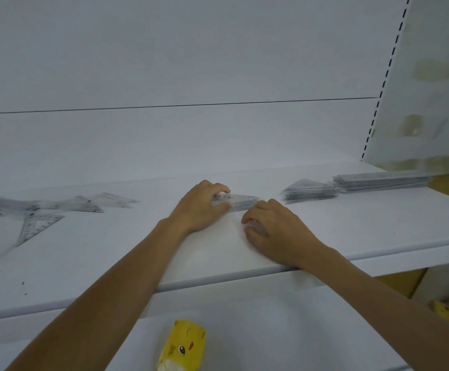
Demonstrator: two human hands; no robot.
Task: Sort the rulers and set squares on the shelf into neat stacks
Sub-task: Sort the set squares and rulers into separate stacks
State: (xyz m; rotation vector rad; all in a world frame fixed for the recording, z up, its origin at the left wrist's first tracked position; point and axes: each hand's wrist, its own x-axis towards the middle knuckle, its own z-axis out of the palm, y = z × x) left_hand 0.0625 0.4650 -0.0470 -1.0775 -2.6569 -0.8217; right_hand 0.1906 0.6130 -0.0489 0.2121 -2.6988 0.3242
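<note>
Yellow pack (184, 346) below shelf (111, 250); left hand (199, 210) fingers (219, 188) clamp set squares (240, 203); right hand (274, 231) grip unclear.

There is one camera, and it sits on my head. It looks forward and down, along my two arms, at the shelf (84, 263). It is close, about as far as my arms reach. My left hand (199, 207) and right hand (274, 231) are near the middle of the picture. The left one holds a pile (240, 203) there. The wall (191, 62) fills the top half. The view is wide. It takes in loose set squares (38, 223) far on the left and stacks (378, 180) on the right. At the very bottom it shows a lower shelf (271, 330) with a yellow pack (183, 346). The shelf edge slants up to the right.
</note>
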